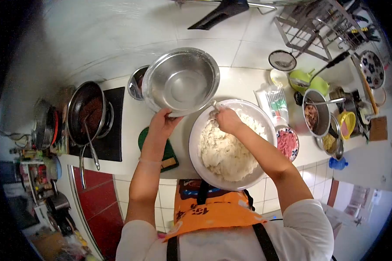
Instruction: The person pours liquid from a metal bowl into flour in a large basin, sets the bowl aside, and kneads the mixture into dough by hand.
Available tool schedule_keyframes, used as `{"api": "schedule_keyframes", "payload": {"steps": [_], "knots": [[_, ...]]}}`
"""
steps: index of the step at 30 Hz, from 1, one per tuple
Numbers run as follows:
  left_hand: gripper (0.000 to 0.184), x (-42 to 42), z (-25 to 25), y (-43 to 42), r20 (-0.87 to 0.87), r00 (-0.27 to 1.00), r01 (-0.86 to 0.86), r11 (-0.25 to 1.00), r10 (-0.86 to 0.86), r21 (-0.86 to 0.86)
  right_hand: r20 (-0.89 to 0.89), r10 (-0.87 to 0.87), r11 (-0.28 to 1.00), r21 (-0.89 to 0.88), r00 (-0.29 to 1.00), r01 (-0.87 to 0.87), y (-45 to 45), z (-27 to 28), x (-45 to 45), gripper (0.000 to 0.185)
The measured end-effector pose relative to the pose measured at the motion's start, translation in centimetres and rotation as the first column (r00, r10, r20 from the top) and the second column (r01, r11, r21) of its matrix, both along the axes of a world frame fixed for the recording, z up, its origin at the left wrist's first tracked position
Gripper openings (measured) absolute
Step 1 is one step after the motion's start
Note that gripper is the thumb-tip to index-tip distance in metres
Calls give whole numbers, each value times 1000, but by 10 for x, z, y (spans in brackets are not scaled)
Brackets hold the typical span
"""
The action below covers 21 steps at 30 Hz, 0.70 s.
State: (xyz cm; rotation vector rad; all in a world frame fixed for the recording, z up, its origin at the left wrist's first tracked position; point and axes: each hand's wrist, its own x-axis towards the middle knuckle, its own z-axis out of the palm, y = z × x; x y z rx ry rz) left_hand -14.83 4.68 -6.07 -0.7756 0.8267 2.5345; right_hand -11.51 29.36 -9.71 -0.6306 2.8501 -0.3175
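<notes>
My left hand grips the lower rim of a metal bowl, thumb and fingers closed on its edge. The bowl is tilted so its inside faces me; a little liquid or shine shows at the bottom. In a large white basin lies a mass of pale, lumpy dough. Over the basin's far left side, my right hand has its fingers curled round some dough, with sticky bits on the fingertips. The metal bowl's lower edge hangs close to the basin's rim.
A wok with dark contents and a ladle sits on the stove at left. Beside the basin are a green board and a bowl of pink minced filling. A pot and a dish rack stand at right.
</notes>
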Motion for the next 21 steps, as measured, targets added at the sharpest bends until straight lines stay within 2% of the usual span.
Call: {"api": "schedule_keyframes", "payload": {"steps": [1, 3, 5, 6, 7, 8, 10, 14, 16, 18, 20, 21], "knots": [[27, -10, -13, 4, -17, 999, 51, 996, -50, 75, 9, -22, 1000, 1, 1000, 22, 3, 0, 4, 20], [26, -19, -27, 16, -16, 999, 53, 996, -52, 70, 36, 26, 999, 39, 999, -28, 8, 0, 14, 17], [24, -24, -35, 26, -16, 999, 52, 997, -51, 63, 76, -22, 999, 49, 997, 18, 15, 0, 35, 19], [24, -28, -42, 29, 15, 998, 60, 995, -62, 73, 106, -45, 997, 60, 993, 39, 19, 0, 46, 20], [24, -31, -49, 32, 46, 996, 67, 994, -71, 83, 56, -90, 995, -30, 994, 92, 24, 2, 60, 21], [24, -34, -56, 36, 48, 995, 82, 993, -86, 83, 58, -105, 994, -30, 993, 107, 28, 4, 71, 21], [26, -37, -59, 41, 129, 989, 67, 997, -72, 39, 159, -148, 988, -24, 976, 153, 33, 14, 87, 24], [29, -45, -86, 43, 59, 989, 135, 991, -137, 21, 92, -202, 979, -20, 975, 205, 40, 12, 114, 18], [29, -46, -91, 46, 159, 984, 85, 996, -77, -39, 56, -238, 971, -15, 970, 239, 40, 18, 123, 20], [28, -47, -98, 43, 162, 983, 103, 992, -90, -76, 68, -283, 958, -31, 957, 285, 42, 18, 128, 25], [28, -49, -109, 40, 166, 980, 126, 986, -106, -112, 60, -244, 967, -53, 968, 247, 44, 14, 132, 42], [29, -52, -124, 38, 167, 983, 90, 991, -73, -101, 64, -252, 965, -50, 965, 256, 44, 11, 135, 42]]}}
